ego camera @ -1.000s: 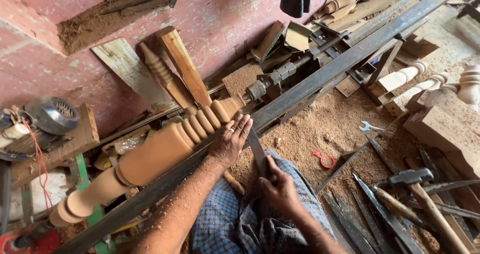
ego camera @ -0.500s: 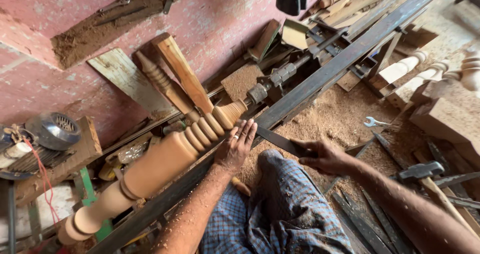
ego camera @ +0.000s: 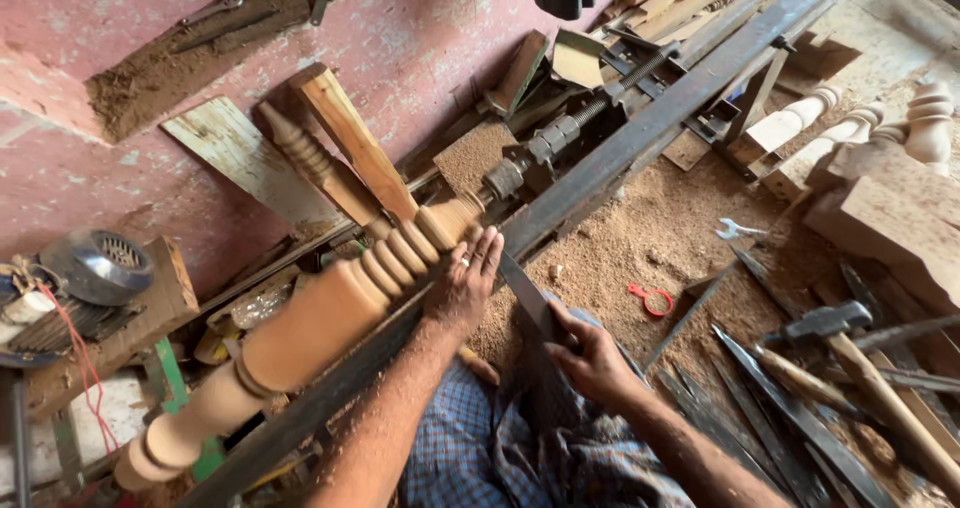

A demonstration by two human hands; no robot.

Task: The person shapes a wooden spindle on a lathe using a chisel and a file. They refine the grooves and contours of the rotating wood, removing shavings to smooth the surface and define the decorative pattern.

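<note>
Woodturning at a lathe, seen from above.

A turned wooden post is mounted lengthwise on the lathe, above the long steel rail; its beaded end is met by the metal spindle. The left hand is laid flat on the rail just beside the beads, fingers extended and held close together, with nothing gripped. A flat steel chisel is rested across the rail, its tip next to the left hand. The handle end of the chisel is gripped by the right hand, fingers curled around it. Sawdust is spread over the floor. Further chisels, a hammer and a spanner are laid to the right.
</note>
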